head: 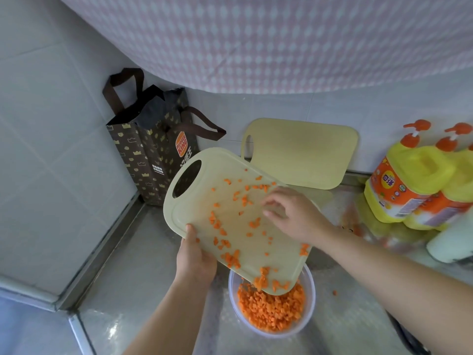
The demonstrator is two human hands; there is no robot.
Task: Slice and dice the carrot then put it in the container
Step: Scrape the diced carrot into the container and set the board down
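Observation:
A pale yellow cutting board (204, 190) is tilted over a clear round container (311, 303), its low corner above the rim. My left hand (195, 257) grips the board's near left edge, thumb on top. Diced carrot (231, 257) is scattered over the board and bunched at the low corner. More diced carrot (271, 310) fills the container. My right hand (291, 213) lies on the board's upper right part, fingers loosely bent and touching the surface among the pieces. It holds nothing.
A second pale board (302, 152) leans against the tiled wall behind. A dark paper bag (151, 149) stands in the corner at left. Yellow detergent bottles (414, 180) with orange pumps stand at right. One carrot bit (334, 293) lies on the steel counter (143, 272).

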